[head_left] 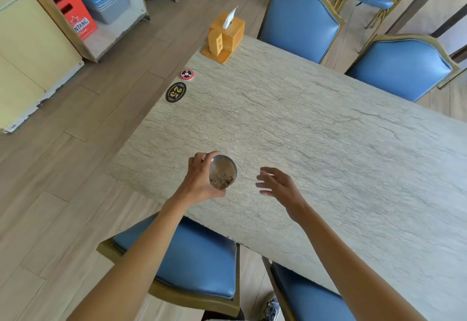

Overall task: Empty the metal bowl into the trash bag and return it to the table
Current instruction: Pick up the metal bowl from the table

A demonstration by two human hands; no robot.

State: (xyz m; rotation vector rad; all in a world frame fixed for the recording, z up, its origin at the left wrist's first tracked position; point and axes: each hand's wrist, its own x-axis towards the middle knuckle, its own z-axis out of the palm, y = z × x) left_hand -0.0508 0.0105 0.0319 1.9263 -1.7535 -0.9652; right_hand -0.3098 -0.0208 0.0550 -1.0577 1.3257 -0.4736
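A small metal bowl [223, 170] with brownish scraps in its bottom is tilted toward me over the near left part of the stone table [316, 131]. My left hand [199, 178] grips it from the left side, fingers over the rim and thumb underneath. Whether the bowl touches the table I cannot tell. My right hand [278, 184] hovers a short way to the right of the bowl, fingers spread and holding nothing. No trash bag is in view.
A wooden tissue box [225, 36], a red round button [187, 74] and a black oval "25" plaque [176, 92] sit at the table's far left. Blue padded chairs stand at the near edge [192, 257] and the far side [298, 25]. Crates and a cabinet stand at left.
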